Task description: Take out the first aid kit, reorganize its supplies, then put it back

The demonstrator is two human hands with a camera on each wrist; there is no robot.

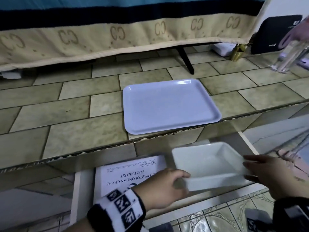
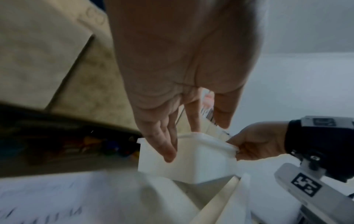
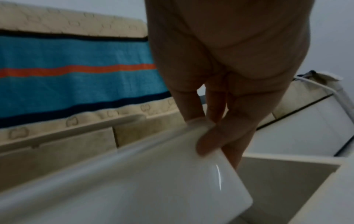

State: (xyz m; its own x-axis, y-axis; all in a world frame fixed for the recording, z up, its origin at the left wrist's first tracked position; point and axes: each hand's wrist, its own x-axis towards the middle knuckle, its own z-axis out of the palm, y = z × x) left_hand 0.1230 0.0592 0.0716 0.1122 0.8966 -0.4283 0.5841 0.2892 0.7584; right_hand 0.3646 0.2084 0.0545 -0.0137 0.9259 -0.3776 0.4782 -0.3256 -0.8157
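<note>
I hold an empty white plastic bin with both hands above an open drawer under the tiled counter. My left hand grips its left end, thumb over the rim and fingers against the outer wall. My right hand pinches the right rim; in the right wrist view its fingers reach over the edge of the bin and its thumb presses the wall. The first aid kit, a white box with a printed label, lies in the drawer left of the bin.
A flat white tray lies on the counter near its front edge. At the back hang a patterned cloth and a black stand leg. At far right are a gold object, a black pouch and a clear bottle under another hand.
</note>
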